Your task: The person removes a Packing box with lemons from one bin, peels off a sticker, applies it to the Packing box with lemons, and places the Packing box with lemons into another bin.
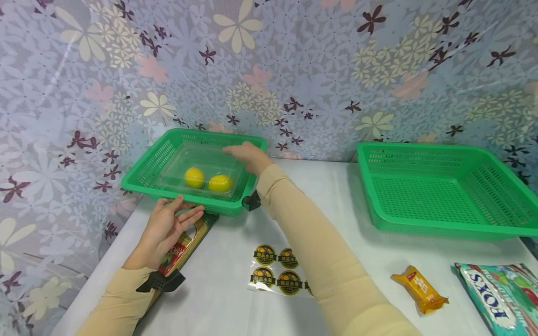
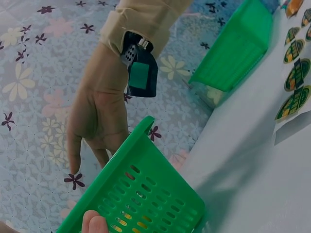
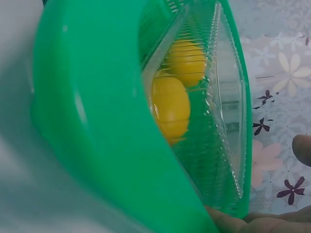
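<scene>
A green plastic basket (image 1: 138, 186) stands at the back left, holding a clear plastic clamshell box (image 1: 185, 156) with two lemons (image 1: 194, 178) inside. My left hand (image 1: 166, 231) is at its front rim, the thumb tip right at the edge and the other fingers extended below it. Two left fingertips (image 2: 95, 223) overlap the slotted wall in the left wrist view. Over the basket's right back corner reaches my right hand (image 1: 248, 154). In the right wrist view its fingers (image 3: 272, 224) are at the rim, the thumb apart from it; part of this hand is hidden.
Another green basket (image 1: 420, 193) stands at the right. A sheet of round stickers (image 1: 265, 266) lies mid-table, partly under my right sleeve. An orange-wrapped snack (image 1: 420, 289) and a Fox's mint bag (image 1: 500, 294) lie front right. A long red-and-gold packet (image 1: 189, 240) lies beneath my left hand.
</scene>
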Available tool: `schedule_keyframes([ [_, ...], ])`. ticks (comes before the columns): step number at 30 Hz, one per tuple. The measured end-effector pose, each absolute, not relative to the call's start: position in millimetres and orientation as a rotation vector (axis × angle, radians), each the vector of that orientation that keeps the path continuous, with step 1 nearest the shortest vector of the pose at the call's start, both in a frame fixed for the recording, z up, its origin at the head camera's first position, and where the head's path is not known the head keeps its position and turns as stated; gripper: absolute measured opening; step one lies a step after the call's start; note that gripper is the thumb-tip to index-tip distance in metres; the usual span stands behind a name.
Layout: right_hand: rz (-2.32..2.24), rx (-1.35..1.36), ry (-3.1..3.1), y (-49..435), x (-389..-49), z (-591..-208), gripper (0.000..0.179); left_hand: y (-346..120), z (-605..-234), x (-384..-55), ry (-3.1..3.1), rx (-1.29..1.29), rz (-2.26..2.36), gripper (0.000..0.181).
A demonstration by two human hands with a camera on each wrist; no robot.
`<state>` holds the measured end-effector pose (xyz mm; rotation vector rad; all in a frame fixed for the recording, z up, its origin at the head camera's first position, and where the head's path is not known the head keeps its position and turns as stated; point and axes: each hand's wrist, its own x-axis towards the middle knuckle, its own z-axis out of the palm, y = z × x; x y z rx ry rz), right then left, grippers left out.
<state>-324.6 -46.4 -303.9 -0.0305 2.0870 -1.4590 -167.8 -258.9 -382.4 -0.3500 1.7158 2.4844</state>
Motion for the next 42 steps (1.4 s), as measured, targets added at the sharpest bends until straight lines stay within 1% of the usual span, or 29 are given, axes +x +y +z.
schedule_keyframes([
  [7,-1.571,0.035,1.948,-49,-323,-307,0.088,-259,-383,-168,1.694,-0.354,2.488,0.019],
  [17,-1.66,0.238,1.837,-60,-321,-313,0.087,-260,-384,-168,1.738,-0.332,2.461,0.019],
  [23,-1.624,0.175,1.871,-60,-319,-316,0.078,-260,-385,-168,1.727,-0.323,2.465,0.02],
  [30,-1.616,0.13,1.871,-62,-317,-323,0.084,-260,-385,-169,1.722,-0.324,2.472,0.016],
  [38,-1.653,0.165,1.887,-67,-312,-326,0.08,-259,-386,-168,1.741,-0.309,2.472,0.013],
  [42,-1.644,0.19,1.885,-68,-311,-325,0.084,-259,-386,-168,1.759,-0.304,2.463,0.014],
])
